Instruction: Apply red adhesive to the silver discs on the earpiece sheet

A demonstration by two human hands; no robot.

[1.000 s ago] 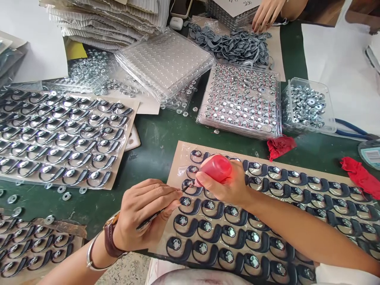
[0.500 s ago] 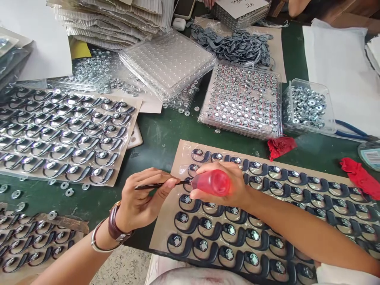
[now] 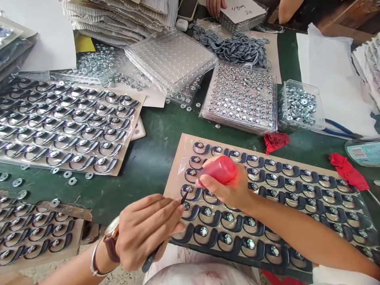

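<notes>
Near the middle of the frame, the right hand [image 3: 234, 190] grasps a soft, translucent red bottle [image 3: 221, 170], which now leans with its smooth rounded side in view; half a second ago its round base faced the camera. Left of it, the left hand [image 3: 148, 229] has dropped lower and turned its back upward, its fingers closed around a slim dark tool [image 3: 151, 258]. That tool lay almost level before; now it slants up to the right, its fine tip at a curved black piece one row further down, near the left edge of the brown card [image 3: 175, 174]. The card fills the lower right, its glossy film holding rows of hook-shaped black pieces with faceted silvery discs. At the top, another person's hand [image 3: 216, 7], barely in the frame earlier, rests beside a tray stack [image 3: 243, 19] topped with a handwritten white note. More of a ruffled pale stack [image 3: 371, 63] has come in at the right edge. Upper right, a clear plastic tub [image 3: 320, 118] holds shiny metal rings, near crumpled red cloth [image 3: 276, 142] on the dull green tabletop [image 3: 154, 146].
</notes>
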